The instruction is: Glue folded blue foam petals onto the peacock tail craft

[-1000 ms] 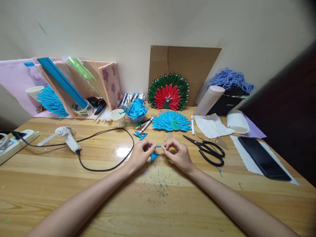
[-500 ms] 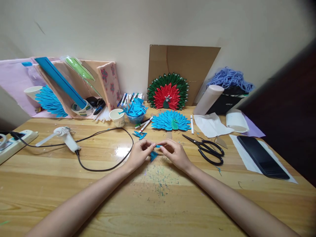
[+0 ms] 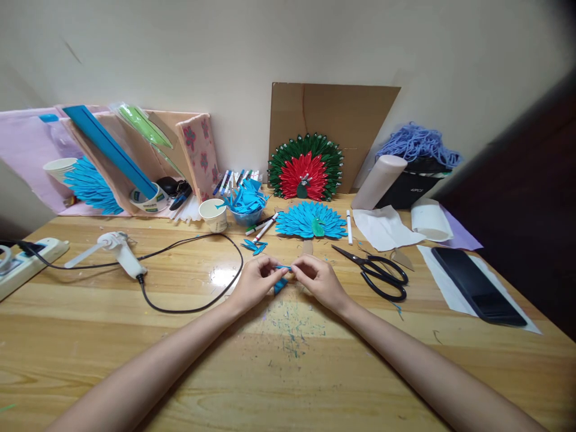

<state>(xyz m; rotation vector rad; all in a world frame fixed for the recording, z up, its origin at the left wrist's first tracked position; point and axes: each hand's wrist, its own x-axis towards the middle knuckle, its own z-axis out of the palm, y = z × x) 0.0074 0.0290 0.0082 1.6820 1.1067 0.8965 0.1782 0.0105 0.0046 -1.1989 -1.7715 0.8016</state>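
A small folded strip of blue paper or felt (image 3: pixel 283 267) is stretched between my two hands just above the table. My left hand (image 3: pixel 257 279) pinches its left end, and my right hand (image 3: pixel 317 279) pinches the right end between thumb and finger. Below them a blue triangular piece (image 3: pixel 279 285) shows, partly covered by my left thumb. Several folded blue petals (image 3: pixel 254 246) lie just beyond my left hand. Farther back lies a blue feathered peacock (image 3: pixel 297 221) with a green body, and behind it a red and green peacock (image 3: pixel 306 171) leans on cardboard (image 3: pixel 360 114).
Black-handled scissors (image 3: pixel 382 276) lie right of my hands, near a phone (image 3: pixel 477 288) on white paper. At left are a glue gun (image 3: pixel 126 255), its looping cord, and a power strip (image 3: pixel 40 261). A bowl of blue pieces (image 3: pixel 247 201) and a paper cup (image 3: pixel 213 215) stand behind.
My left thumb has shifted slightly right and down along the folded blue strip, which now looks thinner and flatter. Both hands remain in nearly the same place.
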